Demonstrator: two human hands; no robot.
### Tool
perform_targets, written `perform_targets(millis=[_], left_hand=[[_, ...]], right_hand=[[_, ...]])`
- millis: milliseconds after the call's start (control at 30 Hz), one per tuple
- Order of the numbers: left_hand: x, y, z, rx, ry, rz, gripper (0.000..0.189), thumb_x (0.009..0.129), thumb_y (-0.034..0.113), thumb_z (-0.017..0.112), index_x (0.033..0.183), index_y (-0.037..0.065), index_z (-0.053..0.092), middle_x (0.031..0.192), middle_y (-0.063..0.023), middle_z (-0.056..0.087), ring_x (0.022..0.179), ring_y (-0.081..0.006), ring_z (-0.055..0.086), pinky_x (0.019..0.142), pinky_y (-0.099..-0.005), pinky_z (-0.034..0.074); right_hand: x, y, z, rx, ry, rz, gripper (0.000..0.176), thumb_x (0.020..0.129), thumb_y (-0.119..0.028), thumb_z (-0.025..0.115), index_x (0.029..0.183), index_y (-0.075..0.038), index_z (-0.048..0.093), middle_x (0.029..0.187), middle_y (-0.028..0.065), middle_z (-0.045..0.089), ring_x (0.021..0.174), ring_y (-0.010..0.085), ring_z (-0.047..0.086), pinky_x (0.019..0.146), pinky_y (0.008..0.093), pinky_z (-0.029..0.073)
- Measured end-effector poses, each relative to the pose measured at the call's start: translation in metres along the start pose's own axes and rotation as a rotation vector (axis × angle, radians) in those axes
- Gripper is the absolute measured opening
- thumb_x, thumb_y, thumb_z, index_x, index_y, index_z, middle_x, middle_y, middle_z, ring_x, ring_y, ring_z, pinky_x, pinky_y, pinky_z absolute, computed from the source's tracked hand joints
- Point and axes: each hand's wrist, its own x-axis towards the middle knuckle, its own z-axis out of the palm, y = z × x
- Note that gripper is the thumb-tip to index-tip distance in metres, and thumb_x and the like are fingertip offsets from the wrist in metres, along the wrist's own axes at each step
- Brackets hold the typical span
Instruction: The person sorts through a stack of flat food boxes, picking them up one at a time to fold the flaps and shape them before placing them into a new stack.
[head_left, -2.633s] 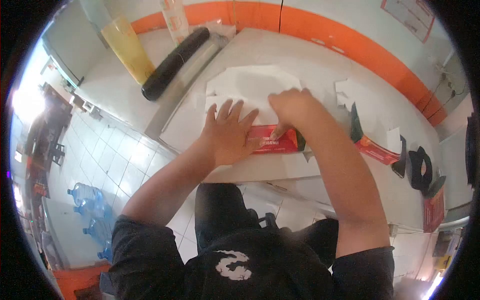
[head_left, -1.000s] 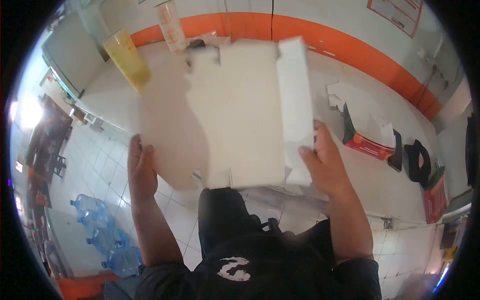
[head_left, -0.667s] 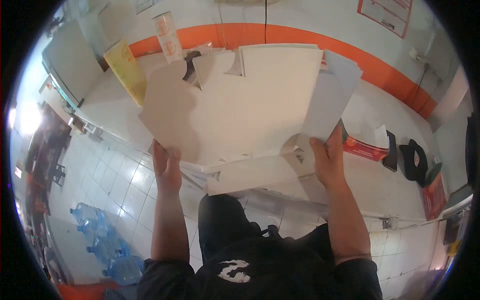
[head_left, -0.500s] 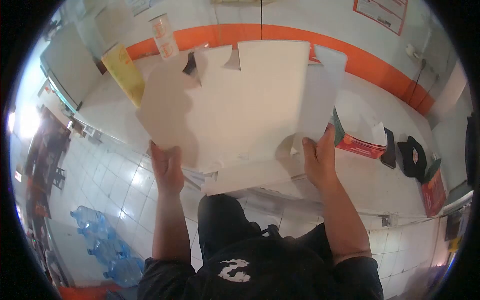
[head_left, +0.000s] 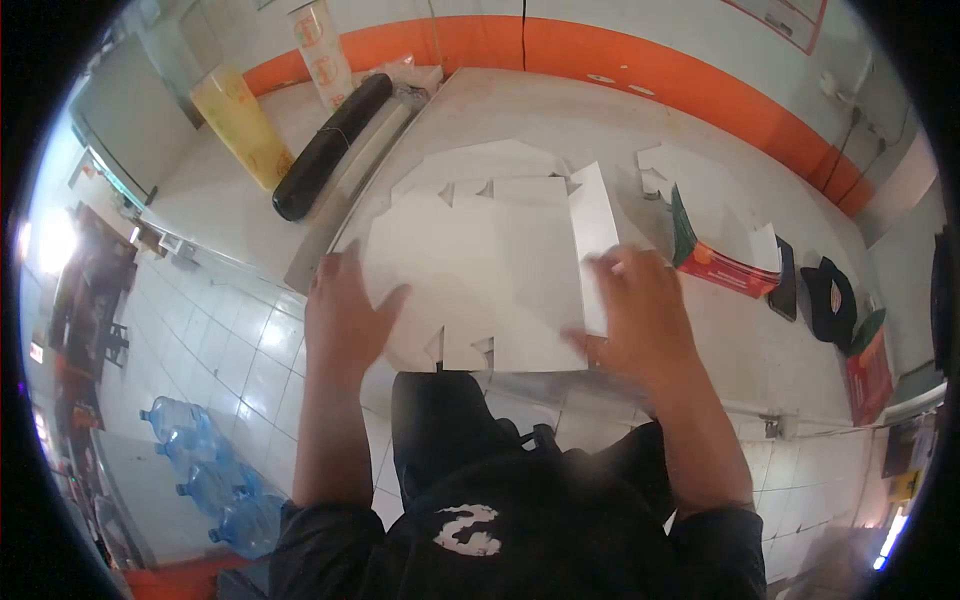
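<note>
A white cardboard box blank (head_left: 480, 270) with slots and notches along its edges lies flat on the counter before me. Its right side flap (head_left: 596, 225) stands folded up. My left hand (head_left: 345, 315) rests at the blank's left edge, open, with the thumb spread over the card. Beside the raised flap is my right hand (head_left: 645, 310), fingers bent and apart from the thumb; the thumb is slightly blurred. Another pale card sheet (head_left: 490, 158) shows behind the blank, partly covered by it.
A black roll (head_left: 335, 150) and a yellow roll (head_left: 240, 125) lie at the left. On the right are a red and green open box (head_left: 730, 270), a phone (head_left: 784, 280) and a black cap (head_left: 828, 305). Blue water bottles (head_left: 215, 480) lie on the floor.
The card blank has come down from being held up in both hands to lying on the counter. Both hands have loosened from its edges, and its right flap is now raised.
</note>
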Motion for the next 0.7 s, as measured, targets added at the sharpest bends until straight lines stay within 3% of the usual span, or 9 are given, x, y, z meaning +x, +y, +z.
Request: perform_targets(millis=[33, 100, 133, 167, 267, 300, 400, 500, 700], left_hand=[[-0.007, 0.013, -0.006, 0.028, 0.067, 0.156, 0.077, 0.083, 0.037, 0.087, 0.144, 0.000, 0.058, 0.137, -0.0253, 0.065, 0.134, -0.0444, 0.058, 0.113, -0.0527, 0.047], [-0.021, 0.041, -0.011, -0.161, -0.222, 0.544, 0.081, 0.076, 0.037, 0.092, 0.143, 0.004, 0.061, 0.142, -0.0183, 0.062, 0.136, -0.0405, 0.055, 0.115, -0.0513, 0.045], [-0.029, 0.063, -0.013, -0.142, -0.404, 0.607, 0.078, 0.076, 0.034, 0.092, 0.141, 0.004, 0.062, 0.143, -0.0149, 0.062, 0.135, -0.0377, 0.057, 0.114, -0.0518, 0.045], [-0.037, 0.076, -0.007, -0.075, -0.368, 0.690, 0.068, 0.081, 0.031, 0.088, 0.138, 0.005, 0.064, 0.137, -0.0126, 0.063, 0.131, -0.0345, 0.059, 0.110, -0.0496, 0.048], [-0.041, 0.086, 0.023, 0.116, -0.429, 0.647, 0.058, 0.084, 0.028, 0.084, 0.134, 0.006, 0.065, 0.126, -0.0105, 0.063, 0.126, -0.0310, 0.060, 0.104, -0.0467, 0.052], [-0.038, 0.084, 0.025, 0.136, -0.339, 0.707, 0.044, 0.088, 0.027, 0.077, 0.127, 0.007, 0.068, 0.115, -0.0087, 0.065, 0.115, -0.0292, 0.065, 0.095, -0.0446, 0.057], [-0.018, 0.088, 0.016, 0.201, -0.526, 0.719, 0.034, 0.090, 0.028, 0.073, 0.117, 0.008, 0.072, 0.107, -0.0091, 0.068, 0.106, -0.0296, 0.070, 0.089, -0.0462, 0.059], [0.005, 0.088, 0.012, 0.232, -0.584, 0.826, 0.027, 0.092, 0.029, 0.070, 0.110, 0.010, 0.073, 0.103, -0.0105, 0.069, 0.100, -0.0306, 0.072, 0.085, -0.0470, 0.060], [0.011, 0.093, 0.008, 0.125, -0.616, 0.740, 0.023, 0.092, 0.026, 0.071, 0.108, 0.010, 0.074, 0.102, -0.0106, 0.071, 0.100, -0.0327, 0.072, 0.089, -0.0465, 0.059]], right_hand=[[0.000, -0.007, -0.004, 0.005, -0.069, -0.104, 0.044, 0.092, -0.026, 0.073, 0.126, 0.001, 0.063, 0.110, 0.0155, 0.069, 0.111, 0.0375, 0.067, 0.097, 0.0494, 0.056], [-0.001, -0.021, -0.004, 0.018, -0.240, -0.237, 0.030, 0.094, -0.022, 0.070, 0.114, 0.000, 0.068, 0.107, 0.0131, 0.068, 0.106, 0.0350, 0.068, 0.094, 0.0486, 0.057], [-0.004, -0.026, 0.000, 0.019, -0.340, -0.268, 0.024, 0.095, -0.020, 0.068, 0.108, -0.001, 0.071, 0.106, 0.0126, 0.067, 0.104, 0.0339, 0.068, 0.092, 0.0483, 0.057], [-0.011, -0.026, 0.021, -0.016, -0.199, -0.244, 0.022, 0.082, -0.016, 0.074, 0.101, -0.005, 0.070, 0.097, 0.0076, 0.062, 0.096, 0.0259, 0.066, 0.083, 0.0414, 0.058], [-0.008, -0.022, 0.026, -0.007, -0.210, -0.271, 0.015, 0.085, -0.013, 0.069, 0.098, -0.005, 0.070, 0.095, 0.0087, 0.063, 0.092, 0.0268, 0.067, 0.077, 0.0426, 0.059], [-0.005, -0.020, 0.025, 0.000, -0.232, -0.264, 0.014, 0.085, -0.012, 0.069, 0.096, -0.004, 0.070, 0.094, 0.0091, 0.063, 0.091, 0.0278, 0.067, 0.078, 0.0436, 0.060], [0.004, -0.017, 0.016, 0.053, -0.298, -0.221, 0.010, 0.084, -0.010, 0.069, 0.092, -0.004, 0.071, 0.092, 0.0106, 0.064, 0.091, 0.0308, 0.068, 0.079, 0.0458, 0.060], [0.017, -0.010, 0.008, 0.116, -0.357, -0.179, 0.008, 0.083, -0.007, 0.069, 0.090, -0.005, 0.073, 0.093, 0.0124, 0.066, 0.094, 0.0335, 0.069, 0.081, 0.0467, 0.060], [0.038, -0.006, -0.003, 0.106, -0.514, -0.169, 0.010, 0.081, -0.004, 0.071, 0.089, -0.005, 0.077, 0.093, 0.0149, 0.070, 0.094, 0.0361, 0.072, 0.084, 0.0478, 0.059]])
